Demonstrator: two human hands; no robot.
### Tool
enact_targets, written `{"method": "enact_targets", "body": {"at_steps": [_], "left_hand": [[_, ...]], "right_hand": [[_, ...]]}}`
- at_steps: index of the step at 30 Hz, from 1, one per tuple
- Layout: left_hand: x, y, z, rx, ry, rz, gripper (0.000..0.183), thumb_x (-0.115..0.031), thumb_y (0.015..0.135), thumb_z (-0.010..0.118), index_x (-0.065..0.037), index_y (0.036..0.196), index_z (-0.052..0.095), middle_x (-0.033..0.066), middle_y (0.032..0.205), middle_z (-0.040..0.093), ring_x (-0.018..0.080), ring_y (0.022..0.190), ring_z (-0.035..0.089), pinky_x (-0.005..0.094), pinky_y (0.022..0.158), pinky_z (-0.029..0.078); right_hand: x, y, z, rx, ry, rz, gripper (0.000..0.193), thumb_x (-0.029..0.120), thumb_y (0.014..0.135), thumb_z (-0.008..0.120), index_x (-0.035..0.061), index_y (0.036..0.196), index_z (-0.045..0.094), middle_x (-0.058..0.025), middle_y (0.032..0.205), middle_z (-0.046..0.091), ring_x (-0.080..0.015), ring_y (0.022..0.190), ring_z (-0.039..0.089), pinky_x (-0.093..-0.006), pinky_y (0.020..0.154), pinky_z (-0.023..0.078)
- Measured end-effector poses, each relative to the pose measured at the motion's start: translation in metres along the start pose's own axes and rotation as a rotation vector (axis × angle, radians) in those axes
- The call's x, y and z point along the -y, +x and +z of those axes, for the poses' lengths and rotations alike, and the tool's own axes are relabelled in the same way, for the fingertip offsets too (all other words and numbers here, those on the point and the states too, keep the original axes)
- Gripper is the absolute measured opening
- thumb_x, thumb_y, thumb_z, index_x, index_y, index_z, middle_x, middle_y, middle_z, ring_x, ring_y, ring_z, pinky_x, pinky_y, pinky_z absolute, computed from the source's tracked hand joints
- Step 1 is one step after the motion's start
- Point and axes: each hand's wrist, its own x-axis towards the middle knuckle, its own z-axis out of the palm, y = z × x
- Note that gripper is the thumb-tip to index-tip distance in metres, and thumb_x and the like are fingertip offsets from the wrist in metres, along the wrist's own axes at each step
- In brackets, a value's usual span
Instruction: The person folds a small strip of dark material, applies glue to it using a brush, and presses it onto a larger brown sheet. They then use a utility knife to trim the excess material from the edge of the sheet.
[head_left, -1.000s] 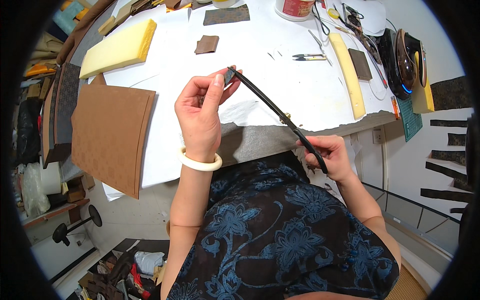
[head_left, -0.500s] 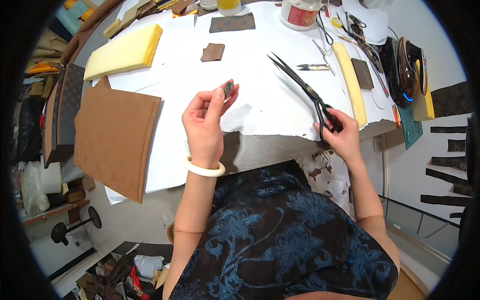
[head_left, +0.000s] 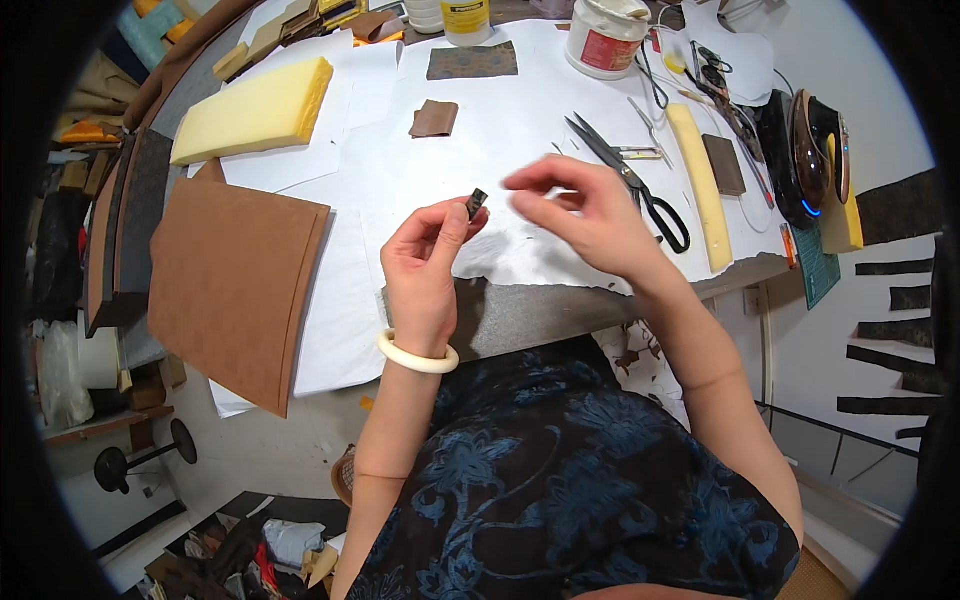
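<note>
Between the thumb and fingers of my left hand [head_left: 425, 255] is a small dark patterned scrap of material [head_left: 476, 204], held up over the white paper. My right hand [head_left: 580, 210] is to the right of it, thumb and fingers apart and nothing between them, not touching the scrap. Black-handled scissors [head_left: 630, 178] lie on the paper just beyond my right hand, which hides part of them. Farther off on the paper are a folded brown piece [head_left: 434, 119] and a dark patterned rectangle [head_left: 472, 60].
A large brown panel [head_left: 235, 290] overhangs the table's left front edge. Behind it lies a yellow foam block [head_left: 250, 110]. On the right are a pale foam strip [head_left: 702, 190], a dark block [head_left: 724, 165] and an iron [head_left: 815, 160]. A white tub [head_left: 606, 40] stands at the back.
My right hand has put the scissors down on the paper and moved left toward my left hand. My left hand still pinches the scrap, now slightly lower and turned.
</note>
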Motion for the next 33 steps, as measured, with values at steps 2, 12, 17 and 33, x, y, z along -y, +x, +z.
{"method": "enact_targets", "body": {"at_steps": [2, 12, 17, 33], "left_hand": [[0.000, 0.001, 0.000, 0.029, 0.008, 0.001, 0.018, -0.012, 0.103, 0.070, 0.005, 0.110, 0.073, 0.0130, 0.105, 0.077, 0.0206, 0.098, 0.075, 0.0338, 0.094, 0.060], [-0.022, 0.006, -0.031, -0.006, -0.047, -0.217, 0.037, -0.028, 0.109, 0.060, 0.006, 0.119, 0.069, 0.0128, 0.099, 0.073, 0.0189, 0.088, 0.073, 0.0331, 0.084, 0.061], [-0.018, 0.018, -0.034, -0.015, 0.167, -0.195, 0.017, -0.011, 0.099, 0.074, 0.004, 0.107, 0.073, 0.0077, 0.091, 0.073, 0.0139, 0.078, 0.069, 0.0268, 0.075, 0.057], [-0.015, 0.018, -0.065, -0.221, 0.009, -0.123, 0.014, -0.009, 0.100, 0.072, 0.005, 0.101, 0.072, 0.0112, 0.090, 0.073, 0.0147, 0.077, 0.069, 0.0307, 0.075, 0.061]], "right_hand": [[-0.002, 0.017, 0.017, 0.101, 0.279, 0.074, 0.021, 0.019, 0.096, 0.078, -0.0010, 0.104, 0.076, -0.0034, 0.092, 0.075, -0.0092, 0.084, 0.068, -0.0247, 0.075, 0.055], [-0.020, 0.044, 0.028, 0.045, 0.369, 0.098, 0.014, 0.013, 0.094, 0.080, -0.0008, 0.097, 0.079, 0.0007, 0.083, 0.072, -0.0047, 0.072, 0.058, -0.0207, 0.066, 0.046], [-0.022, 0.058, 0.030, 0.079, 0.313, 0.156, 0.016, 0.015, 0.092, 0.082, 0.0004, 0.097, 0.079, 0.0013, 0.080, 0.071, -0.0046, 0.071, 0.058, -0.0219, 0.065, 0.046], [-0.121, 0.384, 0.026, -0.381, 2.004, 0.253, 0.078, 0.071, 0.100, 0.049, 0.0168, 0.156, 0.038, -0.0172, 0.149, 0.047, -0.0416, 0.125, 0.059, -0.0557, 0.103, 0.057]]}}
